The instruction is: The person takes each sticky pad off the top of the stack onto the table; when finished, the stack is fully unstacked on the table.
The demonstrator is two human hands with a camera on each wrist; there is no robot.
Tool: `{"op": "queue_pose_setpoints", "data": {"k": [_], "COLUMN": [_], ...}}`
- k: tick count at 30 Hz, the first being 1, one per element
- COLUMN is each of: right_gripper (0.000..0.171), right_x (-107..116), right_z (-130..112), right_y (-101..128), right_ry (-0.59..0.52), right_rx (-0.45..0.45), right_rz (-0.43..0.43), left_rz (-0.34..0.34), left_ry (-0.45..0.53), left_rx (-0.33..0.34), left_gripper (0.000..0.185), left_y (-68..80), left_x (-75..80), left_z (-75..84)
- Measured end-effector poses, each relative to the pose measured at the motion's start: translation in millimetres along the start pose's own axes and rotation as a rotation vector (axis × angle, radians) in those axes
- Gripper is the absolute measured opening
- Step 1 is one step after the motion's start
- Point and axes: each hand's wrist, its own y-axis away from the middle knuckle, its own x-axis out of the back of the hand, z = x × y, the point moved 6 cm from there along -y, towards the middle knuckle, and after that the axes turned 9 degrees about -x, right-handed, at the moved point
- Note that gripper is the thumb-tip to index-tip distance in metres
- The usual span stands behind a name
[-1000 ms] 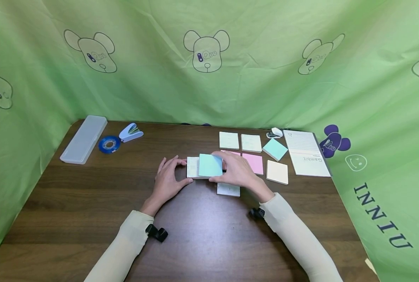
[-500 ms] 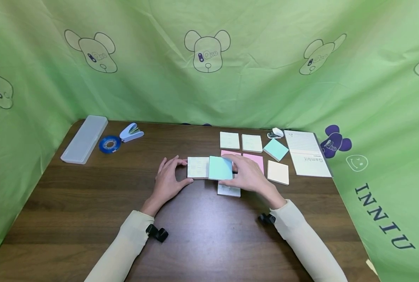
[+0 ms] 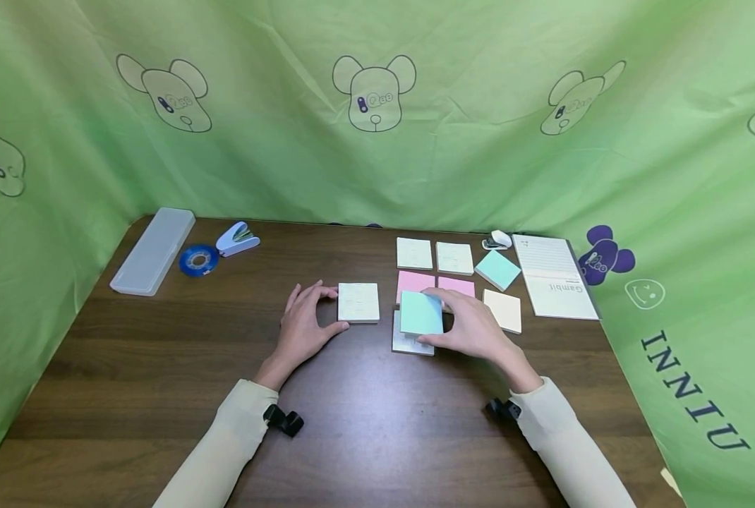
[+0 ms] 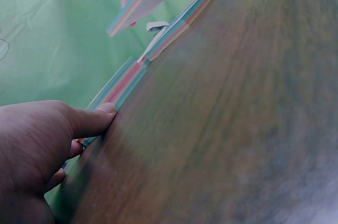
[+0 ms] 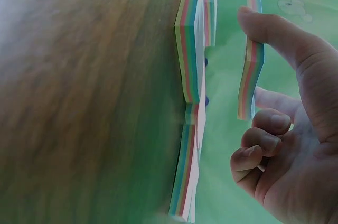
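Note:
My right hand (image 3: pixel 473 328) pinches a sticky note pad (image 3: pixel 421 312) with a turquoise top between thumb and fingers. The right wrist view shows this held pad (image 5: pixel 252 60) raised off the table, its edge striped in several colours. Beneath it, in the head view, lies a white-topped pad (image 3: pixel 409 346), partly covered. My left hand (image 3: pixel 304 328) holds another white-topped pad (image 3: pixel 358 303) at its left side, thumb at the near corner and index finger at the far one. In the left wrist view the thumb presses the striped edge of that pad (image 4: pixel 124 86).
Pink-topped pads (image 3: pixel 415 281), white pads (image 3: pixel 413 253), a turquoise pad (image 3: pixel 497 269) and a cream pad (image 3: pixel 502 311) lie right of centre. Further right are an open notebook (image 3: pixel 552 275) and a white stapler (image 3: pixel 497 240). A pencil case (image 3: pixel 153 250), blue tape (image 3: pixel 198 260) and a blue stapler (image 3: pixel 237 240) sit at left.
My right hand has carried the turquoise-topped pad rightward and slightly nearer, off the white pad by the left hand and over the other white pad. The left hand stays put.

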Motion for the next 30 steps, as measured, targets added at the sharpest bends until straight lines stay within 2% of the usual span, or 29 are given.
{"op": "queue_pose_setpoints", "data": {"k": [6, 19, 30], "right_gripper": [0.084, 0.081, 0.084], "right_x": [3.6, 6.1, 8.8], "right_z": [11.4, 38.7, 56.3], "right_y": [10.4, 32.8, 42.3], "right_ry": [0.007, 0.020, 0.063], "right_rx": [-0.027, -0.026, -0.071], "right_rz": [-0.003, 0.008, -0.027], "left_rz": [-0.002, -0.001, -0.004], "left_ry": [0.002, 0.004, 0.003], "left_rx": [0.001, -0.004, -0.006], "left_gripper": [0.057, 0.057, 0.058], "left_y": [0.7, 0.6, 0.6], "left_x": [0.1, -0.3, -0.4], "left_z": [-0.6, -0.3, 0.2]}}
